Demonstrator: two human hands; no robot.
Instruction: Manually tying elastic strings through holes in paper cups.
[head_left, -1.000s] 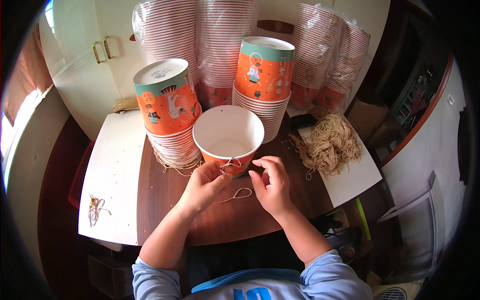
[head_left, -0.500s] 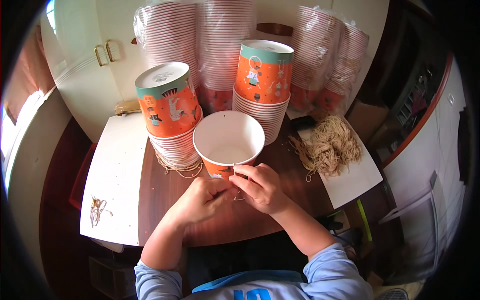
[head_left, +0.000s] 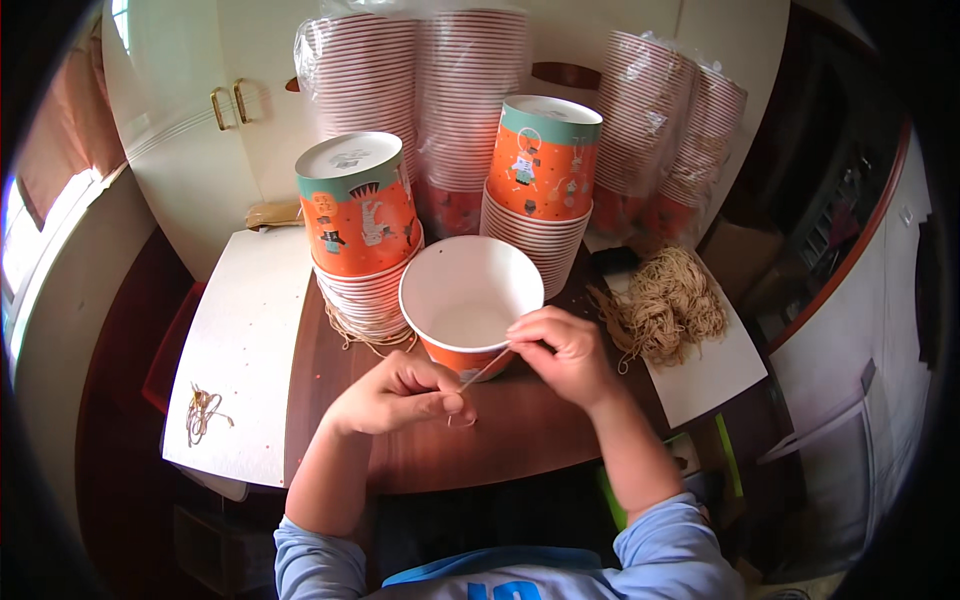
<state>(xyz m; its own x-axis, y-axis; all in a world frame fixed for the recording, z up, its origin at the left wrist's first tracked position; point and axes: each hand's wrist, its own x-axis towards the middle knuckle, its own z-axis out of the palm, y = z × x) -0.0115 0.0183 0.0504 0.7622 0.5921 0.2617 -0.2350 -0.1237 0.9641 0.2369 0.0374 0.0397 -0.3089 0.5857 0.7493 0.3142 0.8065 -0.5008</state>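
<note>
Smooth paper is being shown by the tub (head_left: 465,290), wood by the table (head_left: 440,463), rough fibre by the cord heap (head_left: 675,308).

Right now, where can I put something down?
Mostly bare: the left white panel, behind the string bundle; and the dark wood between the left hand, right hand and table's near edge. Crowded: around the open tub, with left stack and right stack behind, and under the string pile.

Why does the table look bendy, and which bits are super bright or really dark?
In the head view, the fisheye lens bows the front edge of the table; in the head view, the window at far left glares white, while the picture's corners are black; in the head view too, the string is a thin pale line between the left hand and right hand.
</note>
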